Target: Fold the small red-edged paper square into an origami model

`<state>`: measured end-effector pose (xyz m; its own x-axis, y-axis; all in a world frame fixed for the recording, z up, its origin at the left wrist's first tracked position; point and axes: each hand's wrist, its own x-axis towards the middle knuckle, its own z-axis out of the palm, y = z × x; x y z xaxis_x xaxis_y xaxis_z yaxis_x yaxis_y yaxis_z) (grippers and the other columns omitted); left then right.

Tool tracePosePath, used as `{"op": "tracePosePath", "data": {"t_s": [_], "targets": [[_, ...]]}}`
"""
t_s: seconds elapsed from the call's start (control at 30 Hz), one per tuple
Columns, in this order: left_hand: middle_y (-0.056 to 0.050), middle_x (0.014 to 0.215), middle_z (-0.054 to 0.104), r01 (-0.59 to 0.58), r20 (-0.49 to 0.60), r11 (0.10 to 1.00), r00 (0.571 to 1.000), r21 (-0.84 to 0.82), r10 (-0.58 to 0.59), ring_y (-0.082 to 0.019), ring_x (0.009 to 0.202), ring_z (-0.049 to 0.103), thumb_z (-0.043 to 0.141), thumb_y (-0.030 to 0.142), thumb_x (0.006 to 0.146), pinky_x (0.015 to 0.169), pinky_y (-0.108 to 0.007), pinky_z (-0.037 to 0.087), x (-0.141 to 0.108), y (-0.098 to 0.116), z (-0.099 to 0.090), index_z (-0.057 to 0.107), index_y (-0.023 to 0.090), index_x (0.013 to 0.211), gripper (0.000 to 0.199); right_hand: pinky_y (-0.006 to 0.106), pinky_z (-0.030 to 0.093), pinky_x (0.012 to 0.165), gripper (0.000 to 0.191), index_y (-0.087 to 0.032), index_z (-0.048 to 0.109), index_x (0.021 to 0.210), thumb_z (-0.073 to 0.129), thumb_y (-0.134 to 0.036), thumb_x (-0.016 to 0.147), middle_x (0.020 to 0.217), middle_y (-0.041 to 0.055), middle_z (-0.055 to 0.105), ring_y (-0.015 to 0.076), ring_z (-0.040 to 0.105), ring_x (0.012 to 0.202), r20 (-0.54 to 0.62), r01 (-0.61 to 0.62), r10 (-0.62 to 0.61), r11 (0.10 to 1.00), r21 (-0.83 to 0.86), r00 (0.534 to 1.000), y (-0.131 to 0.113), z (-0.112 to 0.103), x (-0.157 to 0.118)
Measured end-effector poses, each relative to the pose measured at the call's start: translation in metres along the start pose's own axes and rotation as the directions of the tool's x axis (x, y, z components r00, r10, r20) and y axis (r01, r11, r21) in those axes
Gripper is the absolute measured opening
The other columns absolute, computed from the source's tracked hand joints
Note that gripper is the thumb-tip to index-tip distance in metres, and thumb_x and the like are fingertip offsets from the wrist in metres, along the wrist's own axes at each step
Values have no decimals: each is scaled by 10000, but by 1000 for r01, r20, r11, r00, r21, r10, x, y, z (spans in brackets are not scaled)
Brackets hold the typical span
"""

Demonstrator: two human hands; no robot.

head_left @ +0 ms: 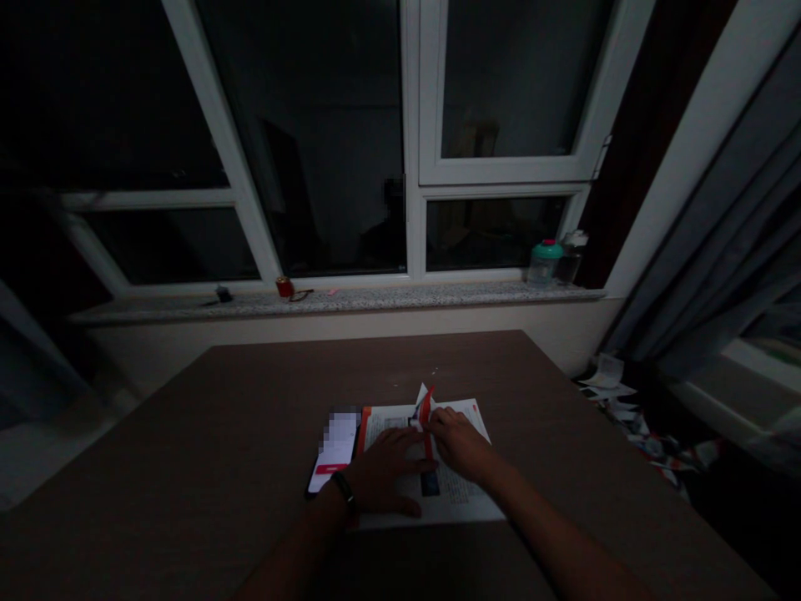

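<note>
An open printed booklet (466,492) with orange-red page marks lies flat on the brown table. My left hand (391,467), a dark band on its wrist, rests spread over the left page. Near the middle fold my right hand (460,438) has its fingers pinched on a folded piece of red and white paper (424,407), whose tip sticks up past the fingers. Whether that piece is joined to the booklet I cannot tell. Left of the booklet lies a phone (336,446) with a lit screen, close to my left hand.
The table (219,451) reaches toward a stone windowsill (388,298). On the sill stand a red can-like item (284,287), a small dark object (224,294) and a teal-lidded container (544,260) beside a clear bottle (571,257). Scattered papers (644,434) lie right of the table.
</note>
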<state>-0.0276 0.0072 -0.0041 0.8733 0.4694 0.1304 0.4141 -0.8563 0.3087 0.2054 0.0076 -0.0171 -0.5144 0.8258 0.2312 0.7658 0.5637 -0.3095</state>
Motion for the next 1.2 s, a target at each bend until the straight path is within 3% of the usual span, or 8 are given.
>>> {"op": "tracePosePath", "data": {"t_s": [0.17, 0.43, 0.67, 0.97, 1.2], "targets": [[-111, 1487, 413, -10, -10, 1000, 1000, 1, 10, -379, 1342, 385, 682, 667, 774, 1092, -567, 302, 1, 4, -2, 549, 364, 1351, 665, 323, 353, 893, 383, -180, 628, 1177, 473, -52, 852, 1093, 79, 577, 214, 483, 1044, 2, 17, -17, 1000, 17, 1000, 0, -2, 0], [-111, 1453, 475, 17, -51, 996, 998, -84, -21, -320, 1334, 419, 721, 556, 796, 1135, -473, 285, 0, 3, -2, 444, 243, 1426, 756, 319, 356, 868, 341, -183, 651, 1160, 476, -81, 886, 1080, 82, 580, 211, 492, 1010, -8, 16, -16, 1000, 6, 1000, 0, -3, -1], [-118, 1460, 468, 14, -21, 997, 1000, -79, -16, -333, 1337, 419, 689, 599, 803, 1133, -490, 290, 2, 4, -3, 464, 233, 1406, 740, 313, 354, 868, 265, -163, 664, 1050, 476, -86, 881, 1058, 80, 584, 211, 498, 1006, 0, 6, -6, 1000, -4, 1000, 1, 0, 1], [-112, 1511, 407, 85, 56, 996, 995, -39, -83, -356, 1375, 375, 712, 579, 787, 1151, -557, 237, 2, 6, -2, 437, 261, 1432, 770, 318, 360, 887, 280, -163, 660, 1078, 473, -99, 881, 1055, 90, 588, 220, 505, 1017, 13, 8, -8, 1000, 16, 1000, -2, -3, 3], [-84, 1480, 445, 90, -27, 994, 995, -64, -92, -308, 1343, 412, 698, 470, 836, 1130, -482, 318, 3, 1, 1, 404, 260, 1441, 705, 312, 362, 873, 292, -183, 670, 1094, 474, -103, 892, 1064, 78, 585, 210, 504, 1015, 2, 12, -12, 1000, -14, 1000, 0, -1, 1]]}}
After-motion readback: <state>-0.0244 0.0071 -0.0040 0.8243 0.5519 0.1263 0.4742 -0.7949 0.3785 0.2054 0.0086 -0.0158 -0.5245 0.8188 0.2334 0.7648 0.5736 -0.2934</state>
